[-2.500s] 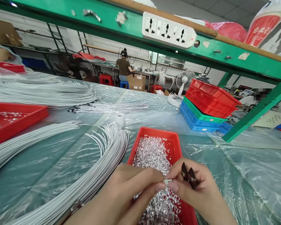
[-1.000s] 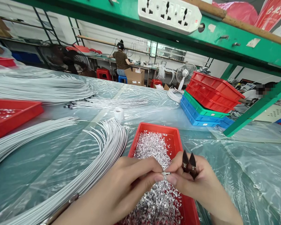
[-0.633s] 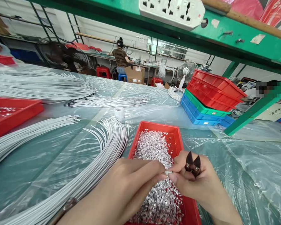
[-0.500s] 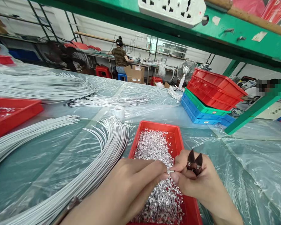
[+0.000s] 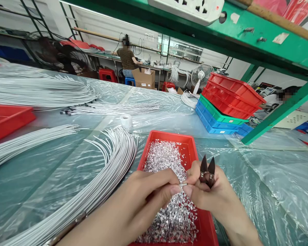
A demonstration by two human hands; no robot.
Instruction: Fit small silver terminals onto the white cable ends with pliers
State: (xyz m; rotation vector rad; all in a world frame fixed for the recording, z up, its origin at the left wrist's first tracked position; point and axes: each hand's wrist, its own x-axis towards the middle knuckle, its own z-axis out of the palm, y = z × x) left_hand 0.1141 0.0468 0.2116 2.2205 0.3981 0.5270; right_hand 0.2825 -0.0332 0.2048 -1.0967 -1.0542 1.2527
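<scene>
While the left hand (image 5: 143, 193) and right hand (image 5: 212, 193) pinch a pale tip (image 5: 183, 185) above the red tray (image 5: 190, 155), between its long edges, snips (image 5: 210, 177) gripped in the right, silvery bits (image 5: 165, 159) lie below; this tip looks unfinished

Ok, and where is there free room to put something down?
The table has a wide free patch right of the right hand, nearer than the green post. Another lies between the curved wire bundle and the left-edge bundle. Crowded: the red tray, strewn with silver pieces.

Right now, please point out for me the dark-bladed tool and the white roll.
Dark-bladed tool (image 5: 210, 172): head view, on one blade.
White roll (image 5: 127, 123): head view, on its outer side.
</scene>
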